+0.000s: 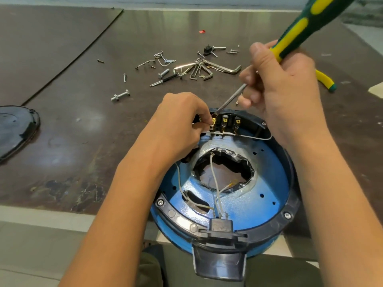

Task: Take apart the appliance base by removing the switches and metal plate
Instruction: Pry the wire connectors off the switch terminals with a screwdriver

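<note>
Head view: table [62, 48] occupied by blue appliance base [226, 183], laid open side up at near edge, partly overhanging toward lap; long axis run from near handle tab [219, 264] to far switches [227, 122]. Detached cover [16, 129] seen at left, loose screws [163, 75] scattered beyond: early steps judged done. Switches and metal plate still seated, wires [215, 183] attached. Right hand [284, 79] closed round screwdriver [306, 30], tip pointed down-left into leftmost switch. Left hand [178, 123] pinched on that switch's terminal.
</note>
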